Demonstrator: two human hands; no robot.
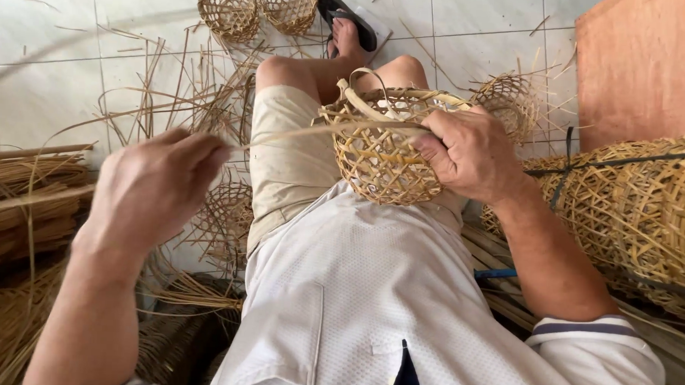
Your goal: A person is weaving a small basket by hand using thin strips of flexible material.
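Right hand (469, 153) grip is clamping the small woven basket (382, 152) on the lap while left hand (156, 190) is pinching the bamboo strip (322, 130) taut, so probably keep tension even, rim steady.

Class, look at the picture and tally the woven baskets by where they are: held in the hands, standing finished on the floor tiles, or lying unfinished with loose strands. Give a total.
Held basket, gripped by the right hand while the left hand pulls a strip: 1
Finished baskets on the tiles: 2
Unfinished baskets with loose strands: 2
Total: 5
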